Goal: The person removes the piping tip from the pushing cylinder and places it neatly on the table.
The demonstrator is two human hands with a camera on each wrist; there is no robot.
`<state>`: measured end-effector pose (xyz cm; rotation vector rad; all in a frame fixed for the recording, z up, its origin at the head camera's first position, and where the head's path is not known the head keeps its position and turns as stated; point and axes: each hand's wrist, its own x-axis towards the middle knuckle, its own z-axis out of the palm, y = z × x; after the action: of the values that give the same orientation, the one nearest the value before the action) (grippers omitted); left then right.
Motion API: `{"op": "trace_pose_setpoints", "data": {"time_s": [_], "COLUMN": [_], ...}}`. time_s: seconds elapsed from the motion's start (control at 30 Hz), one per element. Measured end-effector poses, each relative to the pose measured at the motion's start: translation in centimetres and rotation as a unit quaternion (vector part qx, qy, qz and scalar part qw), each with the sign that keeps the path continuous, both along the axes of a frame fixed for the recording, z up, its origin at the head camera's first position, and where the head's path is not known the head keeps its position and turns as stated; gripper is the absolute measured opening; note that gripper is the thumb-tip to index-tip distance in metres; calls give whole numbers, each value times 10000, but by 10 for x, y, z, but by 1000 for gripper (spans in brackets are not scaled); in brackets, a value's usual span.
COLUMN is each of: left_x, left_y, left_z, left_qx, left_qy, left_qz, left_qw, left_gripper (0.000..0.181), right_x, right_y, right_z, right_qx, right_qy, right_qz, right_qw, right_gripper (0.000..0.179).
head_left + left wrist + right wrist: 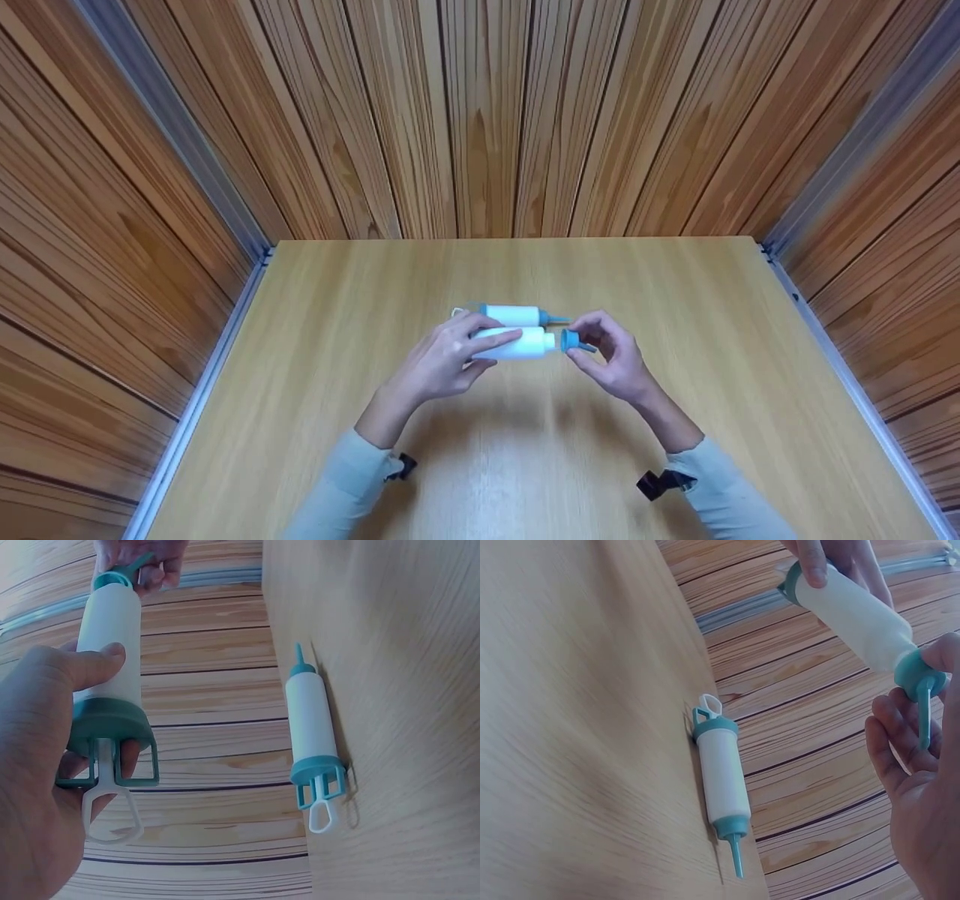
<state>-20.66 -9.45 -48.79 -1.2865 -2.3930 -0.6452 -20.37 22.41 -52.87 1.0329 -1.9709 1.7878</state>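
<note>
My left hand point(444, 358) grips the white barrel of an icing syringe point(531, 343), held level above the table with its bare neck pointing right. At its back end, the left wrist view shows a teal collar point(111, 722) with side loops and a translucent plunger ring point(91, 819). My right hand point(619, 361) pinches a teal nozzle cap point(910, 673) between thumb and fingers. That cap is off the neck, a small gap apart in the head view, its thin bent spout angled away from the barrel.
A second icing syringe point(725, 774), its teal nozzle fitted, lies on the wooden table point(487, 480) just behind the held one. Wood-plank walls point(480, 120) rise at the back and both sides, with metal rails point(202, 397) along the table's sides.
</note>
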Motion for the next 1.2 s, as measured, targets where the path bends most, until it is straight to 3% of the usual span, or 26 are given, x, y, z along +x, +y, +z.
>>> {"op": "trace_pose_setpoints", "data": {"time_s": [0.63,1.2], "left_x": [-5,-16], "left_y": [-25,-39], "left_z": [-9,-26], "left_qx": [111,-16], "left_qy": [-513,-1020], "left_qz": [254,779], "left_qw": [9983,9917], "left_gripper": [56,56], "right_x": [-3,-3], "right_y": [9,9], "right_z": [3,0], "right_qx": [-120,-97], "right_qy": [167,88], "right_qz": [50,29], "right_qw": [9998,9999], "right_gripper": [36,36]}}
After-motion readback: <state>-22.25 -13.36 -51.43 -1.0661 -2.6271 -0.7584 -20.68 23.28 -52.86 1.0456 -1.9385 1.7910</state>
